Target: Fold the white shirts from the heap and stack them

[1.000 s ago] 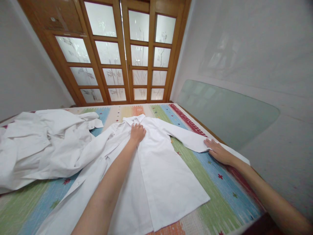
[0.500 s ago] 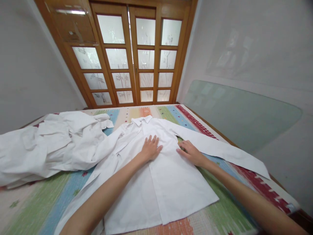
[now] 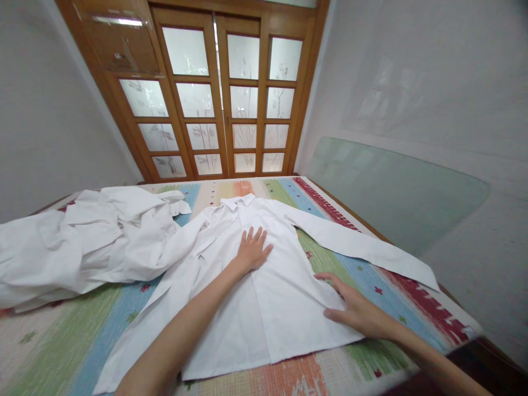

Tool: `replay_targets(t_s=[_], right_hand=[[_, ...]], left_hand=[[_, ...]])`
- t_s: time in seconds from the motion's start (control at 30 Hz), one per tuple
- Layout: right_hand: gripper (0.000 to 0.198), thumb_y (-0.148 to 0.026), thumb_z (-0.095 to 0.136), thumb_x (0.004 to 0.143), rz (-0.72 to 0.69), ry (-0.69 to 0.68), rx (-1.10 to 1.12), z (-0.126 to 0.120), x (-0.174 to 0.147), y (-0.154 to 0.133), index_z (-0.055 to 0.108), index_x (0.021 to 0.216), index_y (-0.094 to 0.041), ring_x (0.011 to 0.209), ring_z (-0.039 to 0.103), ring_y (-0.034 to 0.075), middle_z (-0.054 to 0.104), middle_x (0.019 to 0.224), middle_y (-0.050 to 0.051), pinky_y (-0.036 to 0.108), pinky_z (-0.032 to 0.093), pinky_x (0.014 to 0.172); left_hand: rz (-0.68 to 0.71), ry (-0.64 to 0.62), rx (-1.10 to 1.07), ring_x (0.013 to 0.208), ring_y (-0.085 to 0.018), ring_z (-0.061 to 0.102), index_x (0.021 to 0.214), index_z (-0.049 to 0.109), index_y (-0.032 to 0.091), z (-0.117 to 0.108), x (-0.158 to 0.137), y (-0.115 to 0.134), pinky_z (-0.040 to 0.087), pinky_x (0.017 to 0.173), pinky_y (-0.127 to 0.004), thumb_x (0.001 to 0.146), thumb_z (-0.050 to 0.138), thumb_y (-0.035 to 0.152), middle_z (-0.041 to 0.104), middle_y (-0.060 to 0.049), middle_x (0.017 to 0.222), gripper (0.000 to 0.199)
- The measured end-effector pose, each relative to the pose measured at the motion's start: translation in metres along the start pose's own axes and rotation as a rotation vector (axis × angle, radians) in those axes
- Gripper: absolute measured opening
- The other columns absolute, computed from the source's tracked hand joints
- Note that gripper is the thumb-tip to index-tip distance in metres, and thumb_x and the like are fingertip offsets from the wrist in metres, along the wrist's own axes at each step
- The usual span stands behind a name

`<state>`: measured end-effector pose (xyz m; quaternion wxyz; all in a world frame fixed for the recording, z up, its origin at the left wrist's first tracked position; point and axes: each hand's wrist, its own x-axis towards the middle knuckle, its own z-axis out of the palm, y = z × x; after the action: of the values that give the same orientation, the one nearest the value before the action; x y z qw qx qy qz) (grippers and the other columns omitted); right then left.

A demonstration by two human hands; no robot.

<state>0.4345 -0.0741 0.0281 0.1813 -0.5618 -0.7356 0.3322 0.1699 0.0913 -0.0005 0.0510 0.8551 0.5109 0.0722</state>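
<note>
A white long-sleeved shirt (image 3: 231, 324) lies spread on the bed, its collar toward the doors and one sleeve stretched out to the right. My left hand (image 3: 252, 250) rests flat on the shirt's chest with its fingers spread. Along the shirt's right side edge, near the hem, is my right hand (image 3: 350, 305), its thumb over the cloth and its fingers apart at the edge. No fabric shows pinched between them. The shirt's left sleeve runs toward a heap of crumpled white cloth (image 3: 111, 236).
Beneath everything is a striped, multicoloured bed cover (image 3: 74, 324). Wooden doors with frosted panes (image 3: 204, 135) stand at the far end. A pale green panel (image 3: 391, 187) is against the right wall, beside the bed's edge.
My right hand has moved down along the shirt's side from under the armpit toward the hem, and its fingers have spread wider. The left hand stays on the chest.
</note>
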Motion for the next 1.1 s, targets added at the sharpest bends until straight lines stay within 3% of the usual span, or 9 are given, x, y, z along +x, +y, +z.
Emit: replay_targets(t_s=[0.17, 0.3, 0.4, 0.6, 0.73, 0.83, 0.93, 1.1], right_hand=[[0.07, -0.044, 0.063, 0.078, 0.059, -0.012, -0.031, 0.006, -0.02, -0.006, 0.041, 0.142, -0.025, 0.127, 0.049, 0.034, 0.049, 0.142, 0.013, 0.051, 0.037, 0.108], [0.096, -0.05, 0.072, 0.071, -0.016, -0.085, -0.033, -0.005, -0.037, -0.001, 0.027, 0.152, -0.027, 0.136, 0.04, 0.035, 0.036, 0.153, 0.011, 0.049, 0.036, 0.11], [0.11, -0.049, 0.079, 0.063, -0.063, -0.053, -0.082, -0.005, -0.05, 0.013, 0.022, 0.154, -0.029, 0.139, 0.034, 0.037, 0.031, 0.155, 0.01, 0.05, 0.032, 0.112], [0.069, -0.044, 0.064, 0.081, -0.09, 0.158, -0.178, 0.015, -0.056, 0.03, 0.042, 0.145, -0.033, 0.137, 0.038, 0.035, 0.042, 0.149, 0.008, 0.052, 0.034, 0.111], [0.062, -0.044, 0.063, 0.083, -0.161, 0.088, -0.229, 0.021, -0.054, 0.021, 0.046, 0.142, -0.037, 0.137, 0.038, 0.033, 0.037, 0.152, 0.006, 0.049, 0.035, 0.112], [0.06, -0.046, 0.064, 0.082, -0.201, 0.093, -0.291, 0.024, -0.053, 0.014, 0.049, 0.14, -0.036, 0.134, 0.042, 0.033, 0.04, 0.15, 0.007, 0.049, 0.039, 0.109], [0.06, -0.048, 0.066, 0.081, -0.267, 0.172, -0.398, 0.031, -0.05, 0.01, 0.052, 0.138, -0.034, 0.132, 0.044, 0.033, 0.044, 0.146, 0.009, 0.049, 0.043, 0.106], [0.059, -0.047, 0.066, 0.081, -0.389, 0.331, -0.568, 0.044, -0.042, 0.003, 0.054, 0.135, -0.028, 0.126, 0.05, 0.032, 0.05, 0.141, 0.011, 0.048, 0.047, 0.101]], left_hand=[[-0.006, -0.028, -0.009, 0.147, -0.032, 0.011, 0.15, 0.028, 0.023, -0.003, 0.001, -0.001, 0.012, 0.118, -0.052, 0.096, 0.021, 0.056, 0.022, -0.005, 0.159, 0.064], [-0.006, -0.038, -0.028, 0.147, -0.031, 0.013, 0.15, 0.029, 0.018, -0.009, -0.006, 0.001, 0.014, 0.118, -0.051, 0.097, 0.024, 0.05, 0.023, -0.008, 0.159, 0.062], [0.024, -0.06, -0.066, 0.146, -0.032, 0.015, 0.15, 0.029, 0.016, -0.018, -0.026, 0.008, 0.015, 0.118, -0.051, 0.096, 0.029, 0.048, 0.021, -0.011, 0.159, 0.062], [0.496, -0.177, -0.249, 0.145, -0.032, 0.02, 0.147, 0.033, 0.026, -0.038, -0.106, 0.032, 0.023, 0.116, -0.052, 0.081, 0.048, 0.071, 0.026, -0.008, 0.158, 0.082], [0.514, -0.215, -0.196, 0.141, -0.037, 0.028, 0.141, 0.04, 0.024, -0.04, -0.155, 0.049, 0.023, 0.114, -0.057, 0.075, 0.057, 0.068, 0.035, -0.011, 0.153, 0.081], [0.496, -0.212, -0.089, 0.135, -0.036, 0.039, 0.127, 0.051, 0.019, -0.035, -0.172, 0.057, 0.037, 0.108, -0.052, 0.082, 0.057, 0.054, 0.048, -0.014, 0.143, 0.057], [0.561, -0.152, 0.014, 0.127, -0.032, 0.049, 0.116, 0.052, 0.018, -0.028, -0.175, 0.06, 0.053, 0.09, -0.043, 0.092, 0.046, 0.031, 0.055, -0.015, 0.132, 0.028], [0.551, -0.028, -0.023, 0.093, -0.022, 0.067, 0.105, 0.047, 0.017, -0.022, -0.169, 0.055, 0.057, 0.068, -0.032, 0.09, 0.044, 0.016, 0.067, -0.01, 0.101, 0.015]])
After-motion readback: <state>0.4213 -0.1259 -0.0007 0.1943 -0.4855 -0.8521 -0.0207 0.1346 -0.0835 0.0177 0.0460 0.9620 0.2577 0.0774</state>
